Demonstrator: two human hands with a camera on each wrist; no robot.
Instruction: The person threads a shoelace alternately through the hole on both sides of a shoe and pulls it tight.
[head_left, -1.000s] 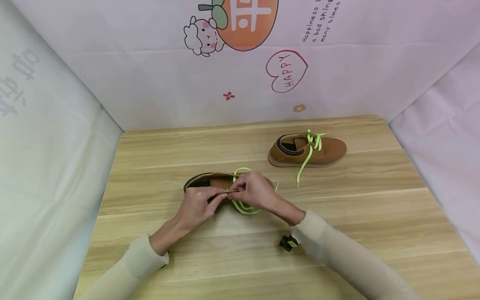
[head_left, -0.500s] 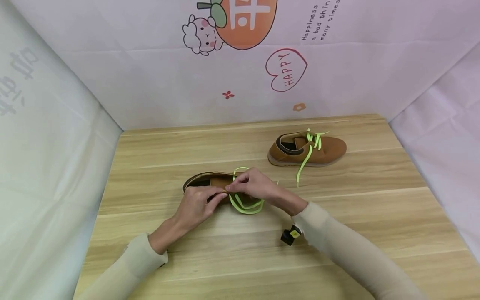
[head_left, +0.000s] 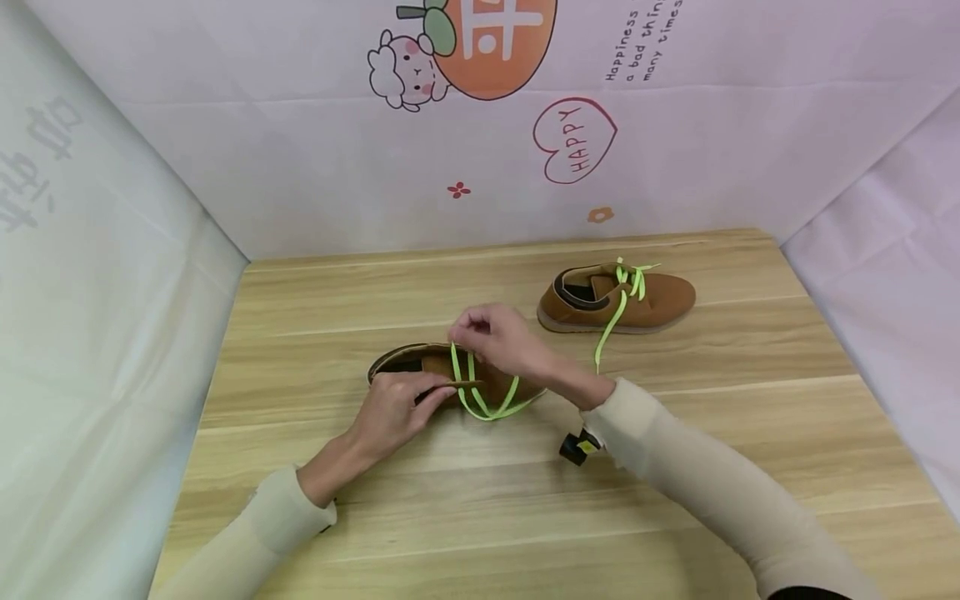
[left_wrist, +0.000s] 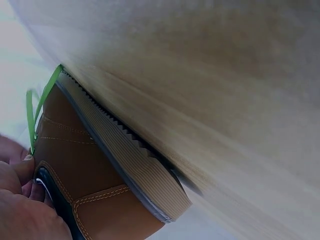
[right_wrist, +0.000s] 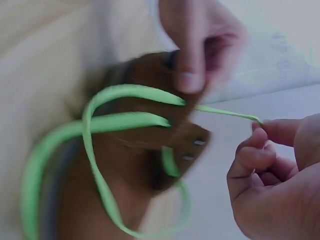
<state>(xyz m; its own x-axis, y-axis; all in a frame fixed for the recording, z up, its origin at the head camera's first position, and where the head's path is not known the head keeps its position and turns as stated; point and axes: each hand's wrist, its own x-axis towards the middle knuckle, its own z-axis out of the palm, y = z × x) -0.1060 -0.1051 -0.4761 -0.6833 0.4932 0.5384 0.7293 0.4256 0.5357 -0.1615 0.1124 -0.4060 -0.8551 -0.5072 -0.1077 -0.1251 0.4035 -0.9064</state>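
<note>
A brown shoe (head_left: 378, 367) lies in front of me with its toe to the right. My left hand (head_left: 393, 410) pinches the near eyelet flap between thumb and fingers, as the left wrist view also shows on the shoe's side (left_wrist: 65, 125). My right hand (head_left: 501, 337), raised over the shoe, pinches the end of a neon-green shoelace (right_wrist: 227, 112). The right wrist view shows that lace passing through an eyelet hole of the flap (right_wrist: 145, 92), its loose loop (right_wrist: 97, 170) hanging outside. Two metal-rimmed eyelets (right_wrist: 199, 142) show on the other flap. The toe is partly behind my right hand.
A matching brown shoe (head_left: 663, 302), with its green lace (head_left: 611, 325) trailing onto the wooden table (head_left: 315, 308), stands back right. White printed cloth (head_left: 322, 183) walls off the back and sides. A small black camera (head_left: 573, 448) hangs at my right wrist.
My right hand has moved from the near flap up and away across the shoe, drawing the lace through the eyelet. The loop on the near side has changed shape. My left hand stays put.
</note>
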